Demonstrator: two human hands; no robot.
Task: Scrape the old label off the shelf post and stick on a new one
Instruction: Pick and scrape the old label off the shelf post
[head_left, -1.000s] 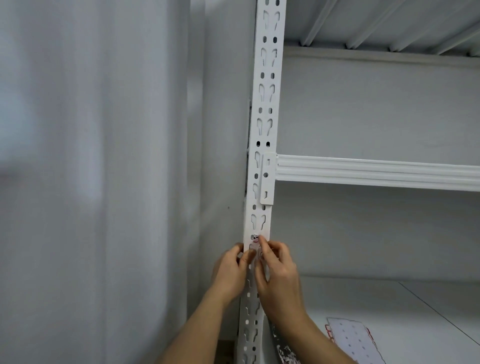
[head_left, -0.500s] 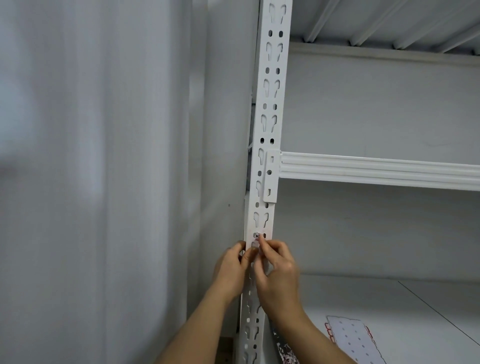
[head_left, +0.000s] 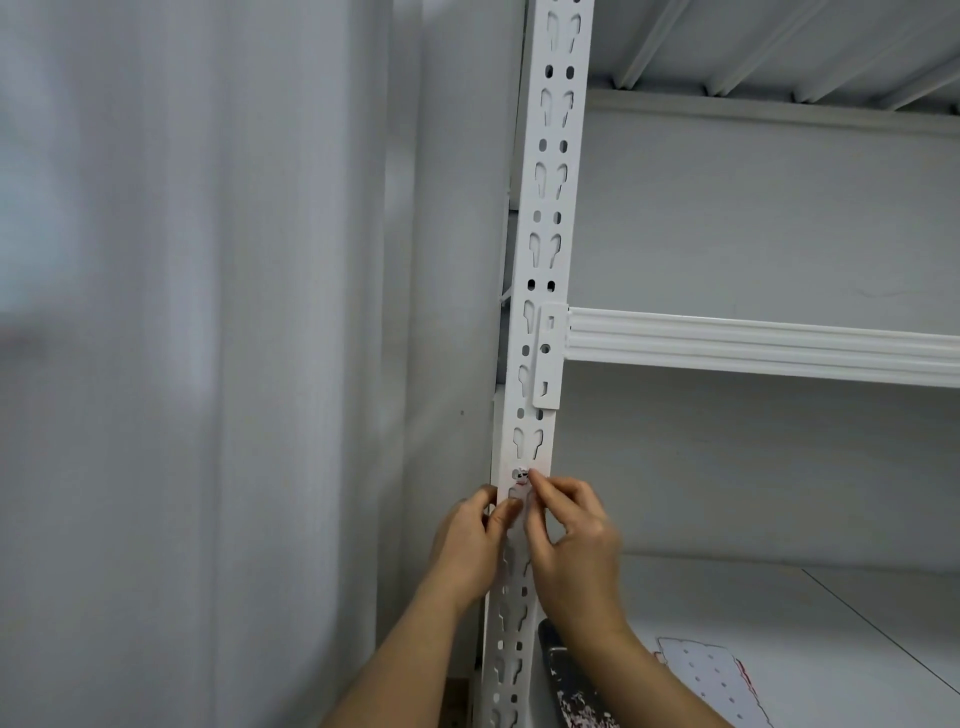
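A white slotted shelf post (head_left: 545, 234) runs up the middle of the view. A small label (head_left: 521, 480) with red and dark marks sits on the post below the shelf bracket. My right hand (head_left: 571, 545) pinches the label with thumb and forefinger against the post. At the post's left edge, my left hand (head_left: 467, 545) has its thumb pressing on the post's face just under the label. Most of the label is hidden by my fingers.
A white shelf beam (head_left: 753, 345) hooks into the post on the right. On the lower shelf board (head_left: 779, 623) lie a sticker sheet (head_left: 711, 680) with a red edge and a dark scraper-like tool (head_left: 566, 680). A pale curtain (head_left: 208, 364) hangs left.
Both hands stay at the same spot on the post; the view has shifted slightly, and the right fingers have crept a little along the label.
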